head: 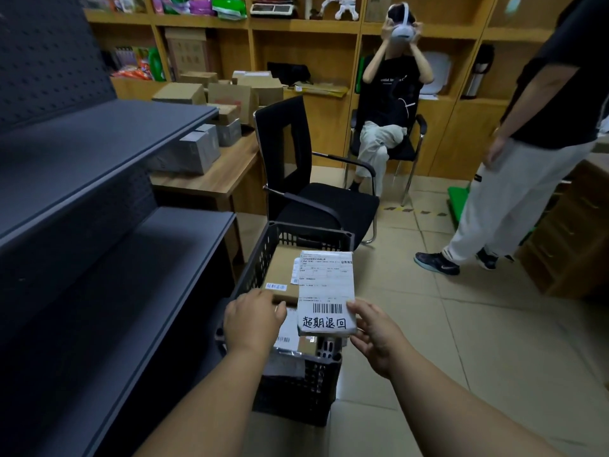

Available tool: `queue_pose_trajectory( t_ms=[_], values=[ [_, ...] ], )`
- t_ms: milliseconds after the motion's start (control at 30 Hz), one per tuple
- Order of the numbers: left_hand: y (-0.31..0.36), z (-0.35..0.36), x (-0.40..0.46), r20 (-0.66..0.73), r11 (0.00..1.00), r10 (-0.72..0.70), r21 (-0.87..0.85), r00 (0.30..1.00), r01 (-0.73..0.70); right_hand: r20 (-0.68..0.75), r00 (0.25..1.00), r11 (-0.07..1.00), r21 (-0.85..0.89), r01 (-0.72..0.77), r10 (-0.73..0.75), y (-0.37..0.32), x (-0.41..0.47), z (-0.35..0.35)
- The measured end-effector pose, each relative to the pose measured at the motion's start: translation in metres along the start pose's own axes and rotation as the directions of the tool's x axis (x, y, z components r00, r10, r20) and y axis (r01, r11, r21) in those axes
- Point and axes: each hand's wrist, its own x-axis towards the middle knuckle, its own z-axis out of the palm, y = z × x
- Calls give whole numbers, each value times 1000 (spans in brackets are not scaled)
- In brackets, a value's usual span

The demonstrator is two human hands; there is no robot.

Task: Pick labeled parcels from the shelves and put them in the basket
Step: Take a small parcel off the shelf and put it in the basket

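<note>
A black slatted plastic basket (298,395) stands on the floor beside dark grey shelves (108,245). Inside lie a flat brown cardboard parcel (281,275) with a small label and other labelled packets beneath it. My right hand (374,334) grips the near right edge of a white parcel (326,291) with a shipping label, a barcode and black handwriting, held over the basket's right side. My left hand (252,319) reaches into the basket, fingers curled on the near edge of the brown parcel.
A black office chair (306,179) stands just behind the basket. A wooden desk (211,179) with grey and cardboard boxes sits beyond the shelves. One person sits at the back (392,103) holding a headset; another stands at the right (514,179). Tiled floor lies right of the basket.
</note>
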Motion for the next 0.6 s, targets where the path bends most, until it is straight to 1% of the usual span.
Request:
queue_pose_trajectory(
  t_ms=[167,333,500,600],
  values=[
    [13,15,39,-14,1000,-22,-22,1000,22,5,1000,1000,11,-8,8,-18,45,-3],
    [14,25,69,-7,999,-29,21,1000,30,8,1000,1000,25,-18,18,-29,78,2],
    [8,35,102,18,996,-84,-36,996,85,-1,1000,999,37,-24,24,-41,106,12],
    [4,44,131,43,993,-91,-70,995,94,-18,1000,999,43,-24,25,-48,132,22]
  ],
)
